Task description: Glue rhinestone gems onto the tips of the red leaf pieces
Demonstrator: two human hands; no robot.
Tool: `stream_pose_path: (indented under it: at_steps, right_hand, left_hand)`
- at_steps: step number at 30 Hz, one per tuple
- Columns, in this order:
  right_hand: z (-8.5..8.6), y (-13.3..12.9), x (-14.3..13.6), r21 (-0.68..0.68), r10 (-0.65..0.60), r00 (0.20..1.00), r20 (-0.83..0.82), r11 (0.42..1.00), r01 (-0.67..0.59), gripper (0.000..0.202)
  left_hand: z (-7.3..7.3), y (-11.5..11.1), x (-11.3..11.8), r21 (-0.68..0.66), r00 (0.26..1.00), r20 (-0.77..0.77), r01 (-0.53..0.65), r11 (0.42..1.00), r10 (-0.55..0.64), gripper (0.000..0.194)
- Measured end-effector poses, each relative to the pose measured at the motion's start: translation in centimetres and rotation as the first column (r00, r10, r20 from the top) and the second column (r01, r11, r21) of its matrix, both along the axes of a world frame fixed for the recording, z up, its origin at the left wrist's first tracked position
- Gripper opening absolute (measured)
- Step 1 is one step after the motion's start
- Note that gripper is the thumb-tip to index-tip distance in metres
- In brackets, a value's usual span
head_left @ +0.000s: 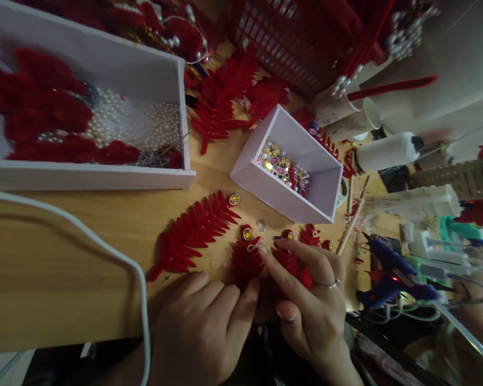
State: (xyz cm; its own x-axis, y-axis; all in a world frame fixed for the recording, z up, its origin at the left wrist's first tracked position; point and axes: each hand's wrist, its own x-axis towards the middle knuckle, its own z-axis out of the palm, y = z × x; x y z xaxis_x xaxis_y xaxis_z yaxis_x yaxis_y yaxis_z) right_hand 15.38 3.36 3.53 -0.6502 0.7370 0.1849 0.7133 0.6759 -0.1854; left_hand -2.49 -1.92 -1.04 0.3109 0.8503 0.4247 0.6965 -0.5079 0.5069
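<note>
Two bare hands meet at the near edge of a wooden table (64, 279). The left hand (201, 327) lies loosely curled, knuckles up, its fingertips pressing the lower end of a small red leaf piece (246, 260); it grips nothing that can be seen. The right hand (309, 300), a ring on one finger, stretches its forefinger to a tiny gold gem (250, 247) on that same leaf, the other fingers spread flat over more red leaf bits beneath.

Just left of the hands lies a long red fern-shaped leaf (193, 233), with a yellow gem (234, 199) at its tip. Beyond the fingers stands a small white box (326, 182) of mixed gems, close enough to hem in any forward reach. Farther left, a large white tray (88, 177) holds pearls and red fluff. A white cable (104, 252) loops across the bare table on the left (the only open stretch). To the right, a blue glue gun (390, 273) lies among clutter, beside a spool of white thread (386, 151). A red basket (282, 43) stands at the back.
</note>
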Motion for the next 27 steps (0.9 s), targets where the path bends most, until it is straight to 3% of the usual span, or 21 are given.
stream_pose_path:
  at_steps: [27]
  right_hand:
    - [-0.23, -0.26, -0.31, 0.026, -0.013, 0.995, 0.094, 1.000, 0.010, 0.052]
  left_hand:
    - [0.09, -0.01, 0.10, -0.007, 1.000, -0.005, -0.008, 1.000, 0.008, 0.018]
